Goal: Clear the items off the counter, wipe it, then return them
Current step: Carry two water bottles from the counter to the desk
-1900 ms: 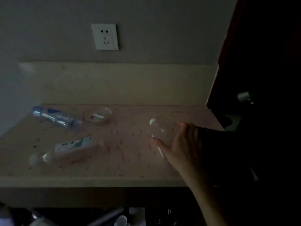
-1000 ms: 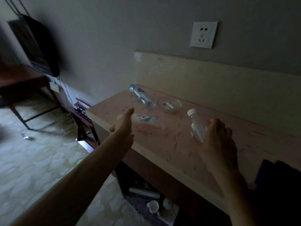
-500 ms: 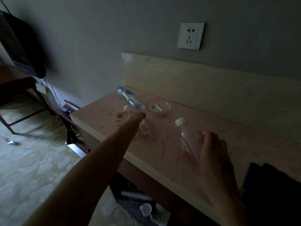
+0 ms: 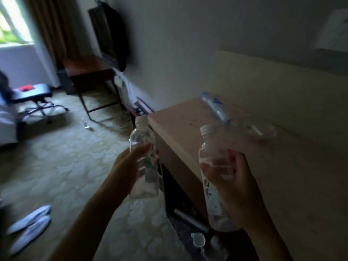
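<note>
Off the counter point(image 4: 178, 125) edge you've got a bottle gripped in your left hand point(image 4: 130, 164) and another in your right hand point(image 4: 235, 187), so you're mid-clearing, and next I'd guess stash both before grabbing the blue-capped bottle point(image 4: 214, 108) and dish point(image 4: 263, 130).

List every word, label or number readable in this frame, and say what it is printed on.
Nothing can be read for sure.
Bottle in the right hand: white label with dark characters, too blurred to read.
Bottle in the left hand: green-printed label, illegible.
Blue-labelled bottle lying on the counter: smeared by motion blur.
</note>
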The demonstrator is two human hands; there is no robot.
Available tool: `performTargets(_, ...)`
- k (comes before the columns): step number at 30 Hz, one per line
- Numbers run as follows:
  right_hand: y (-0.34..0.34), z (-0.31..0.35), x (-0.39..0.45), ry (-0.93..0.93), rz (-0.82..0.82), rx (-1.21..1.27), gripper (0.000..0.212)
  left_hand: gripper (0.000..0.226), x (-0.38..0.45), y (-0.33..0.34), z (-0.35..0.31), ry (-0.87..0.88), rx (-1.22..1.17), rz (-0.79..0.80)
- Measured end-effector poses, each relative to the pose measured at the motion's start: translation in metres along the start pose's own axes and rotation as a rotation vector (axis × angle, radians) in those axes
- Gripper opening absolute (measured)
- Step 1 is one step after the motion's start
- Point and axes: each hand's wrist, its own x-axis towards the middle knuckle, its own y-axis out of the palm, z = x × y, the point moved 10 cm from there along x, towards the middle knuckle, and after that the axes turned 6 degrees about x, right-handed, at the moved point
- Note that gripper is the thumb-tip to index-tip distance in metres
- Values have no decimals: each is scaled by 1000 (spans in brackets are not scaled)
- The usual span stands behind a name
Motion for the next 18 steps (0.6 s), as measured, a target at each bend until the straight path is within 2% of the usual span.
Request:
performTargets(1,28,-7,6,34,65,60,62,39,-5,-23,9,6,-9,-48)
performTargets(4,106,-34,14,89,205,161,56,58,-14,-95,46,-26,-47,-188)
performTargets(8,215,-103,6,387,369,285,96,76,-20,-175,90,-53,-14,-316)
performTargets(11,282,-153,0,547,428,294,107,69,-14,-232,121,-102,-41,-396)
performTargets(13,319,-175,4,608,442,259,104,73,-3,-274,135,-139,-60,-434)
performTargets(16,367,-197,23,668,438,203,96,61,21,-338,142,-182,-68,-472)
performTargets(18,397,-205,42,686,424,172,99,58,39,-378,139,-199,-58,-497)
